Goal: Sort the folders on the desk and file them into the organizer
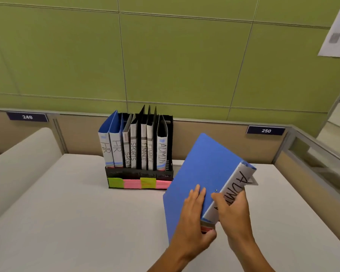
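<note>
A blue folder (200, 167) with a white spine marked ADMIN is held tilted above the desk, to the right of the organizer. My left hand (194, 218) lies flat on its blue cover with the thumb under its lower corner. My right hand (234, 213) grips the spine from the right. The black organizer (139, 174) stands at the back of the desk with coloured sticky notes on its front. It holds several upright folders labelled HR, SPORTS, FINANCE and ADMIN (162, 152).
The white desk (77, 222) is bounded by a low beige partition and a green wall panel behind. A glass divider (312, 163) runs along the right edge. A rounded beige surface (18, 163) rises at the left. Number plates read 249 and 250.
</note>
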Demonstrator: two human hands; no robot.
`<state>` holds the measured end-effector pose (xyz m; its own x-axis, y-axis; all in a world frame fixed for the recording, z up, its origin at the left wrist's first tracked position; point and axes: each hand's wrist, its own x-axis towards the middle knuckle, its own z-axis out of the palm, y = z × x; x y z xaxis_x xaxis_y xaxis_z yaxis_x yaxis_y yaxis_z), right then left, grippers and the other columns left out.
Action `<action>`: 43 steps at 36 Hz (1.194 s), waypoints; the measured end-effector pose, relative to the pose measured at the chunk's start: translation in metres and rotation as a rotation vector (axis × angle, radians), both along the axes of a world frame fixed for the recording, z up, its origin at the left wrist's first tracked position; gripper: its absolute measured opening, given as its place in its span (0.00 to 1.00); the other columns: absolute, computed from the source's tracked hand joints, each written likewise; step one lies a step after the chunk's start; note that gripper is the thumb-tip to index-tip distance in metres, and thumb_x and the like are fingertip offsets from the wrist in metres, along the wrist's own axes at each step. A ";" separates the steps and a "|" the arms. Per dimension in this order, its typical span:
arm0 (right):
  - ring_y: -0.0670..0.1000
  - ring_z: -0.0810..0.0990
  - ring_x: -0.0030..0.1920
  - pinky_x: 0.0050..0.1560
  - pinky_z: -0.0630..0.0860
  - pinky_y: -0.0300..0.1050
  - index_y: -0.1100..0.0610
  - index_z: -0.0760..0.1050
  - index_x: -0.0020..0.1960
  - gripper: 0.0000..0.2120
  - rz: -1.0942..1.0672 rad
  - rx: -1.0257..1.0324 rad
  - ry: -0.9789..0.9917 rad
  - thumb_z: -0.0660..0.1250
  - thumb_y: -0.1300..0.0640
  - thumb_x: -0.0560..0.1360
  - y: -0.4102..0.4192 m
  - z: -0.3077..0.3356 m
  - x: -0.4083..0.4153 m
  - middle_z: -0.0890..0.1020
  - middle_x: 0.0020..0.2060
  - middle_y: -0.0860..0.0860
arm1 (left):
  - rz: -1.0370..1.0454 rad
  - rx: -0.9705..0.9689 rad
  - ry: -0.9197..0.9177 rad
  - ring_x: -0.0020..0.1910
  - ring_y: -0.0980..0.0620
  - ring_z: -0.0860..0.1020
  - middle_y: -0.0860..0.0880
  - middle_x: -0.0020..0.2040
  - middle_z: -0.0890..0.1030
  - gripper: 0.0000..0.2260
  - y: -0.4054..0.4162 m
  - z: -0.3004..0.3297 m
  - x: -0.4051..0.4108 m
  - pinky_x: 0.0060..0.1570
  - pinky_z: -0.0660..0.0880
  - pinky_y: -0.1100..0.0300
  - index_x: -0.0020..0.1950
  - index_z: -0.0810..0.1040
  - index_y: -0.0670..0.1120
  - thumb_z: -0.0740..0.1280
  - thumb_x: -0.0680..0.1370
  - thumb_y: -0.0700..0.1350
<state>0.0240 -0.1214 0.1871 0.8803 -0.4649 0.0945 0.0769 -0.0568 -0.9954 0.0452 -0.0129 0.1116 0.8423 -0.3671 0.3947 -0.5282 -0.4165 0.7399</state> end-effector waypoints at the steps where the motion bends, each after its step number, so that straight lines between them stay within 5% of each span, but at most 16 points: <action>1: 0.52 0.80 0.51 0.41 0.78 0.40 0.53 0.68 0.64 0.21 -0.013 -0.004 0.001 0.71 0.63 0.76 0.006 -0.001 0.002 0.79 0.49 0.52 | 0.001 0.008 -0.010 0.79 0.63 0.41 0.67 0.79 0.42 0.48 0.001 -0.003 0.004 0.79 0.52 0.50 0.74 0.35 0.72 0.69 0.74 0.48; 5: 0.51 0.80 0.52 0.34 0.79 0.33 0.50 0.67 0.67 0.26 -0.047 -0.022 -0.028 0.74 0.61 0.74 0.030 -0.001 0.012 0.78 0.52 0.51 | 0.013 -0.067 -0.020 0.80 0.61 0.49 0.67 0.80 0.49 0.46 0.007 -0.008 0.023 0.76 0.62 0.50 0.77 0.40 0.70 0.70 0.76 0.43; 10: 0.53 0.82 0.53 0.37 0.81 0.36 0.51 0.69 0.68 0.29 -0.006 0.013 0.029 0.78 0.56 0.71 0.049 -0.003 0.028 0.79 0.53 0.52 | 0.009 -0.156 -0.023 0.78 0.57 0.60 0.67 0.79 0.55 0.43 0.015 -0.012 0.045 0.71 0.71 0.49 0.78 0.44 0.68 0.71 0.78 0.45; 16: 0.53 0.86 0.41 0.40 0.84 0.46 0.58 0.76 0.51 0.16 -0.061 -0.077 0.043 0.79 0.55 0.70 0.056 -0.004 0.042 0.83 0.36 0.50 | -0.043 -0.126 -0.146 0.80 0.57 0.50 0.62 0.81 0.49 0.43 0.028 -0.011 0.060 0.77 0.58 0.54 0.79 0.39 0.62 0.68 0.78 0.48; 22: 0.50 0.85 0.37 0.38 0.82 0.46 0.58 0.76 0.46 0.12 -0.184 -0.070 -0.051 0.78 0.60 0.71 0.055 0.003 0.061 0.82 0.36 0.52 | -0.275 -0.056 -0.125 0.80 0.58 0.45 0.56 0.82 0.48 0.39 0.045 0.014 0.086 0.79 0.49 0.56 0.81 0.46 0.48 0.68 0.79 0.53; 29: 0.39 0.74 0.27 0.30 0.72 0.35 0.58 0.70 0.39 0.14 -0.247 -0.137 -0.128 0.75 0.62 0.73 0.042 0.024 0.089 0.74 0.32 0.52 | -0.025 -0.024 -0.026 0.76 0.59 0.63 0.54 0.76 0.67 0.31 0.090 -0.022 0.150 0.75 0.62 0.55 0.77 0.65 0.48 0.57 0.80 0.65; 34: 0.44 0.74 0.30 0.34 0.75 0.44 0.59 0.71 0.40 0.13 -0.219 -0.203 -0.110 0.75 0.60 0.73 0.043 0.040 0.114 0.75 0.33 0.52 | 0.130 0.210 0.013 0.71 0.52 0.69 0.51 0.71 0.73 0.25 0.119 -0.045 0.205 0.69 0.64 0.60 0.73 0.68 0.49 0.64 0.79 0.59; 39: 0.50 0.77 0.35 0.35 0.77 0.47 0.59 0.72 0.42 0.11 -0.166 -0.229 -0.075 0.75 0.59 0.72 0.051 0.047 0.147 0.76 0.35 0.50 | 0.209 0.593 0.053 0.77 0.45 0.61 0.49 0.77 0.65 0.30 0.131 -0.066 0.234 0.76 0.58 0.44 0.79 0.60 0.49 0.60 0.80 0.61; 43: 0.48 0.79 0.39 0.38 0.77 0.44 0.50 0.71 0.45 0.12 -0.097 -0.291 -0.069 0.74 0.58 0.72 0.059 0.050 0.174 0.78 0.39 0.48 | 0.234 0.687 0.034 0.78 0.44 0.59 0.50 0.78 0.65 0.28 0.132 -0.075 0.238 0.77 0.53 0.40 0.79 0.60 0.49 0.60 0.81 0.56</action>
<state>0.1982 -0.0621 0.2367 0.8199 -0.4912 0.2942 0.1245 -0.3487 -0.9289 0.2836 0.1192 0.0369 0.9369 -0.3313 0.1119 -0.3496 -0.8925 0.2851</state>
